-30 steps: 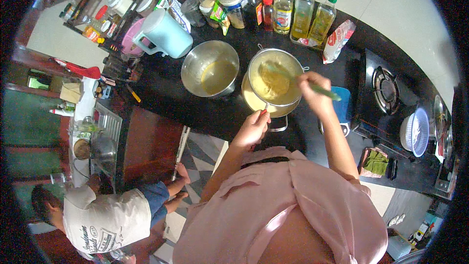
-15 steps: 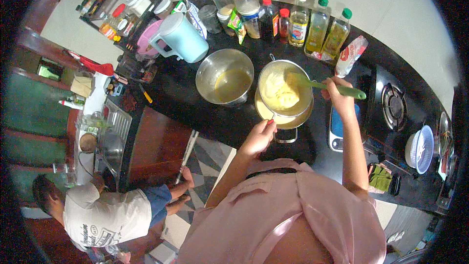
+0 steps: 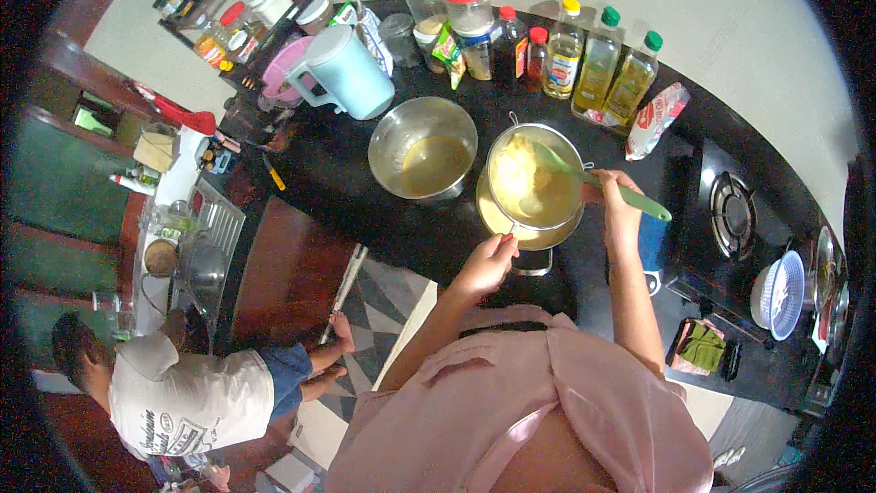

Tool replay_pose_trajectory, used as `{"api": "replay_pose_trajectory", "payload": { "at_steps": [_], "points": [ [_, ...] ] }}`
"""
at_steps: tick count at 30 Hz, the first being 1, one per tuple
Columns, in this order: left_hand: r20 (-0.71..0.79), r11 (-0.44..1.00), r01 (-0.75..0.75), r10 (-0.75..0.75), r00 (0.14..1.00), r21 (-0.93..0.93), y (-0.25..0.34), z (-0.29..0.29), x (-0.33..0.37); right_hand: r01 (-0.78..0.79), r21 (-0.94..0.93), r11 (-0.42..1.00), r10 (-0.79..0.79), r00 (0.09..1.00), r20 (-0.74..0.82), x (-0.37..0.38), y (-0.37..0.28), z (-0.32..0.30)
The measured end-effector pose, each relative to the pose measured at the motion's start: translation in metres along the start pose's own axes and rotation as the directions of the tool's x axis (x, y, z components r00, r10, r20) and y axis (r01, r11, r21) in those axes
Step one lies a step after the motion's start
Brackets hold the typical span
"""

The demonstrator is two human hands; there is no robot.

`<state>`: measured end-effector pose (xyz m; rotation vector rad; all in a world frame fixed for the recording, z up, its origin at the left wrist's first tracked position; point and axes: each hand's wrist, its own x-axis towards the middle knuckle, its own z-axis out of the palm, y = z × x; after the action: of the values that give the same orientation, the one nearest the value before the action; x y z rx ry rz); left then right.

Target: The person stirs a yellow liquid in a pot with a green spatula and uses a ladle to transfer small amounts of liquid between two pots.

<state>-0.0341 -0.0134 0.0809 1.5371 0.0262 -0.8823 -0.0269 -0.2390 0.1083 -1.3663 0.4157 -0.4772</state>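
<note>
Pinched in the fingers of my left hand (image 3: pixel 486 267) is the handle of a metal strainer (image 3: pixel 558 203), which rests over a pot (image 3: pixel 552 239) with pale yellow liquid in it. A thick pale yellow mixture (image 3: pixel 513 172) lies in the strainer. My right hand (image 3: pixel 622 208) is closed round the handle of a green spatula (image 3: pixel 643 204), its blade down in the strainer against the mixture. Just left of the strainer stands a steel bowl (image 3: pixel 387 148) with some yellowish liquid at its bottom.
Bottles (image 3: pixel 598 55) and jars line the wall behind, with a light blue pitcher (image 3: pixel 349 73) at the left. A gas stove (image 3: pixel 721 210) and a plastic basket (image 3: pixel 780 292) stand right. A scale (image 3: pixel 651 251) is partly behind my right arm. A person (image 3: pixel 196 388) is at the far left.
The spatula has moved down and slightly left with my right hand, its blade now nearer the strainer's middle. The mixture has shifted left and up. My left hand keeps its hold.
</note>
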Motion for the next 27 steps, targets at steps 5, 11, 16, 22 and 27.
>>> {"api": "replay_pose_trajectory", "payload": {
  "at_steps": [5, 11, 16, 22, 27],
  "points": [
    [-0.014, 0.999, -0.035, 0.034, 0.999, -0.031, -0.003, 0.003, 0.001, 0.515, -0.44, 0.736, -0.344, 0.844, 0.412, -0.022, 0.001, 0.009],
    [-0.028, 0.999, -0.027, 0.028, 0.999, 0.031, -0.01, -0.003, 0.002, 0.282, -0.428, 0.858, -0.09, 0.905, 0.417, -0.028, -0.007, -0.005],
    [0.038, 0.997, 0.029, -0.026, 0.999, -0.071, -0.003, -0.003, -0.001, 0.119, -0.21, 0.97, -0.066, 0.968, 0.244, 0.002, -0.023, -0.023],
    [0.0, 0.993, -0.087, 0.087, 0.996, 0.08, -0.001, 0.0, 0.004, 0.344, -0.506, 0.791, -0.135, 0.905, 0.403, -0.029, -0.002, 0.008],
    [-0.019, 0.993, -0.055, 0.057, 0.998, 0.1, -0.007, -0.004, 0.0, 0.191, -0.358, 0.914, -0.01, 0.893, 0.451, -0.008, -0.025, -0.019]
  ]
}}
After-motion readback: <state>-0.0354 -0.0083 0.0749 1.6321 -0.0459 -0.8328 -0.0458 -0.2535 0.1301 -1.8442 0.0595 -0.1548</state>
